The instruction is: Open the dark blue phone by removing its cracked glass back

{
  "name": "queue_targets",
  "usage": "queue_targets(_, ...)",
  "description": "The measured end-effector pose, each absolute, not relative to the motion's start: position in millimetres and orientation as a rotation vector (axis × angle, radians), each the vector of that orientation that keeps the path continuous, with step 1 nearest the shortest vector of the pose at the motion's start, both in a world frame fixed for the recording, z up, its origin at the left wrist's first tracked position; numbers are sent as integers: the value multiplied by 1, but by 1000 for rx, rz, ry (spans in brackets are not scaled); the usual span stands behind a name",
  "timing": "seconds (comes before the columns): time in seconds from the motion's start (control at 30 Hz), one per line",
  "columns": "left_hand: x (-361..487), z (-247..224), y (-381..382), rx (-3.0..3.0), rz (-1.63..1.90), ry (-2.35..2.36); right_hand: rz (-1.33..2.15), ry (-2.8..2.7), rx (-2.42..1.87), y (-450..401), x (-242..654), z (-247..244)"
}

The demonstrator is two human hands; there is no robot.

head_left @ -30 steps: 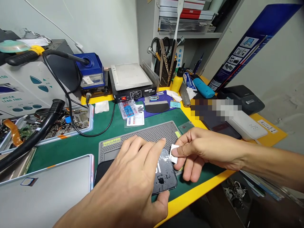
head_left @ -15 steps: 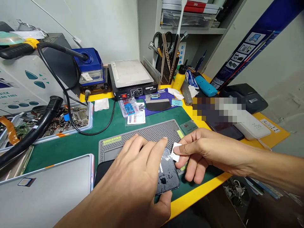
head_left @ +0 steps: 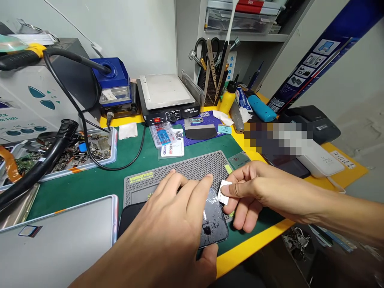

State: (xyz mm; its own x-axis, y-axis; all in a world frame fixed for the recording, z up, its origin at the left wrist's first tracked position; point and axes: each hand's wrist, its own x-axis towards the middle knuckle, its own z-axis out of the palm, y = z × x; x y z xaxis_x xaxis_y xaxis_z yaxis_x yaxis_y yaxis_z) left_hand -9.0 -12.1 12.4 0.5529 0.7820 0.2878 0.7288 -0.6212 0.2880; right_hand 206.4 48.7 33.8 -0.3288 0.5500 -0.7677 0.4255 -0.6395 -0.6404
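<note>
A black phone [head_left: 214, 220] lies back side up, its surface scratched and cracked near the dark camera spot. Across it spreads my left hand [head_left: 171, 212], gripping the phone with the thumb on the near edge and fingers over the far edge. My right hand [head_left: 244, 192] pinches a small white flat piece [head_left: 223, 193] between thumb and forefinger, at the phone's right-hand edge. Whether its tip sits in the seam is too small to tell. Beneath the phone is a grey anti-slip pad [head_left: 180, 171]. Much of the phone is hidden by my left hand.
A SIM tray [head_left: 30, 231] rests on a grey tray [head_left: 81, 248] at left. Behind it is a box of circuit boards [head_left: 99, 152]. A heating plate [head_left: 168, 92], a soldering stand [head_left: 111, 80] and a tool holder [head_left: 211, 86] stand at the back. A yellow bottle [head_left: 227, 98] is beside them.
The view has shifted slightly. The white piece has moved very slightly to the right with my right hand; both grips look the same.
</note>
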Motion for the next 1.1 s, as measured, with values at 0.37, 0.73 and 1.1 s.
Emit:
queue_targets(0.37, -8, 10, -8, 2704, 569, 1262, 2093, -1217, -1782, 44, 205, 31)
queue_targets(0.73, -8, 6, -6, 2682, 552, 1195, 2011, -1204, -1828, 41, 201, 30)
queue_targets(1.1, -9, 15, -5, 2598, 527, 1217, 1911, -1134, -1812, 36, 198, 25)
